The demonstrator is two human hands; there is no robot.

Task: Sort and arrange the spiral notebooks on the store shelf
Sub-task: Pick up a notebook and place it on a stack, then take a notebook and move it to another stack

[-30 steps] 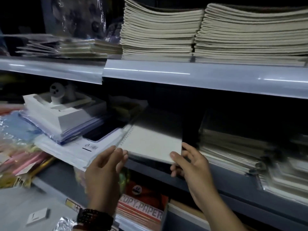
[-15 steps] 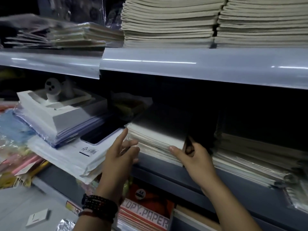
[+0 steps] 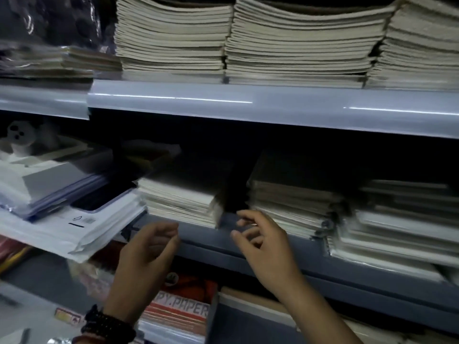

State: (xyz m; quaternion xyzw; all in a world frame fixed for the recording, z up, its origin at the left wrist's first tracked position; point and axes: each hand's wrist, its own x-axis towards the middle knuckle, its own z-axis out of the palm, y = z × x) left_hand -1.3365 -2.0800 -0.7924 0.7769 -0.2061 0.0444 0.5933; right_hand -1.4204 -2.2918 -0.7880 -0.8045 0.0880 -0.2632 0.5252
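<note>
A small stack of pale spiral notebooks (image 3: pixel 181 202) rests on the middle shelf (image 3: pixel 310 266), squared up near its front edge. My left hand (image 3: pixel 149 254) hovers just below and in front of the stack, fingers loosely curled, holding nothing. Empty too, my right hand (image 3: pixel 260 242) sits at the stack's right corner with spread fingers, over the dark gap beside it. Right of the gap lies a second notebook stack (image 3: pixel 290 207) with its spirals facing right, and a wider pile (image 3: pixel 397 224) beyond it.
The upper shelf (image 3: pixel 223 103) carries tall stacks of cream notebooks (image 3: pixel 298 43). White wrapped paper packs (image 3: pixel 62 227) and a white box (image 3: pixel 37 175) crowd the left of the middle shelf. Red copy-paper reams (image 3: pixel 181 306) lie below.
Both hands set the notebook down on its stack, then let go and drew back toward me. The view has shifted to the right and closer.
</note>
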